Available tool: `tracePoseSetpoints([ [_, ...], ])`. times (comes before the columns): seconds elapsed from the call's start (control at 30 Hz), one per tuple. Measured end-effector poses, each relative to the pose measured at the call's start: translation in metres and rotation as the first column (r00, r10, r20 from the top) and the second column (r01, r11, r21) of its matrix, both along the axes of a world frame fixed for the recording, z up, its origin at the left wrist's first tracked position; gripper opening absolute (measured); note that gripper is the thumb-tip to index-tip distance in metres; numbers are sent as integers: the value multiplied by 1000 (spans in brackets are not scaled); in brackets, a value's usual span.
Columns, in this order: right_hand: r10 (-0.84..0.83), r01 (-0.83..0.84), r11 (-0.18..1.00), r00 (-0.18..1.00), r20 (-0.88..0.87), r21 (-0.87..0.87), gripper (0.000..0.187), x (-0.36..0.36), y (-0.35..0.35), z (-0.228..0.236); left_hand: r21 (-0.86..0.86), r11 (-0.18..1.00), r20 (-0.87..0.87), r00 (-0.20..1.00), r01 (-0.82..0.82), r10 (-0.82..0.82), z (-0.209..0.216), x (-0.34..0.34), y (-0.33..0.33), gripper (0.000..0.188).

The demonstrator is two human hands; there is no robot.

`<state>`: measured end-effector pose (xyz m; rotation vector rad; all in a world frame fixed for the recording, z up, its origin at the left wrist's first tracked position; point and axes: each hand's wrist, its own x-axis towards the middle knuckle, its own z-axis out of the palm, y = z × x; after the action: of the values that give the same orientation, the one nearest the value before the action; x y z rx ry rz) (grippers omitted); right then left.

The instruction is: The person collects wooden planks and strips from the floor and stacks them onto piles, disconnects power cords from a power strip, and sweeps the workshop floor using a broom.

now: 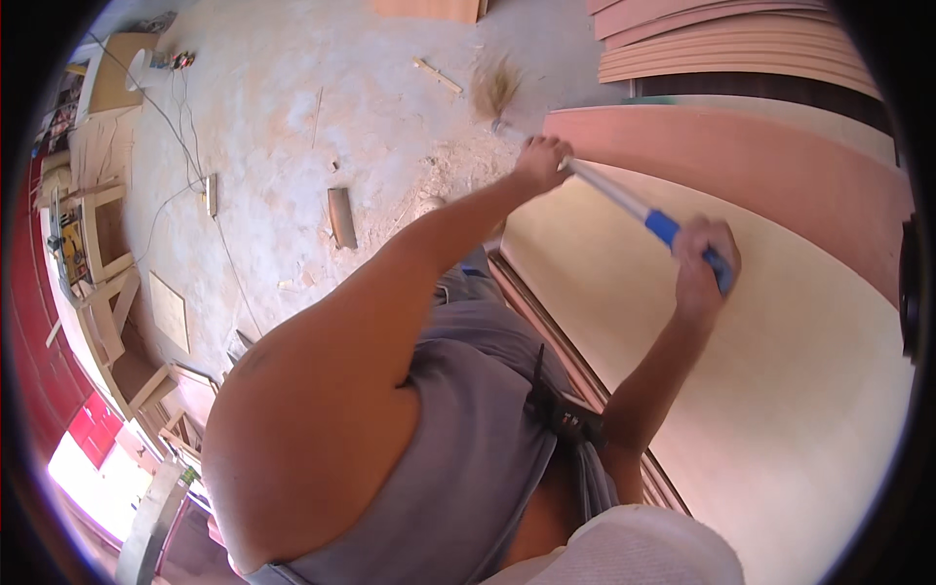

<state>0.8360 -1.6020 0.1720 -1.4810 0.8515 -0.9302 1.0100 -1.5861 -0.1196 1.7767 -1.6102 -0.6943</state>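
A broom with a pale pole (614, 191) and a blue grip (662, 227) slants from right to upper left. Its straw-coloured bristles (495, 90) are at the floor beyond my hands. My left hand (543, 164) is closed round the pole lower down, towards the bristles. Farther right, my right hand (704, 255) wraps round the blue handle end, above a large pale wood panel (780, 390). Wood shavings and dust (458, 168) lie scattered on the floor just short of the bristles.
Stacked reddish and tan boards (731, 49) stand at the far right. A curved wood offcut (341, 217) and a narrow stick (437, 76) lie on the floor. Cables run to a power strip (211, 195) on the left, near wooden frames (107, 234).
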Motion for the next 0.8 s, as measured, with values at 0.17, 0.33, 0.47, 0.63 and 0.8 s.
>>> tracePoseSetpoints([
  [0.17,25,-1,991,984,176,-132,26,-74,24,60,-128,985,-118,984,119,-134,101,16,44,31],
  [0.33,11,106,973,866,499,-206,38,-56,31,147,-364,912,-120,961,192,-250,160,12,-27,34],
  [0.47,-230,198,795,973,16,-573,17,14,7,103,-353,935,-11,999,34,-41,137,51,-102,25],
  [0.63,73,-139,968,951,-299,-209,4,108,3,26,101,984,73,987,-149,142,21,112,-62,34],
  [0.8,331,-338,941,923,-197,-2,8,82,25,44,68,982,-32,983,-179,181,28,80,110,30],
])
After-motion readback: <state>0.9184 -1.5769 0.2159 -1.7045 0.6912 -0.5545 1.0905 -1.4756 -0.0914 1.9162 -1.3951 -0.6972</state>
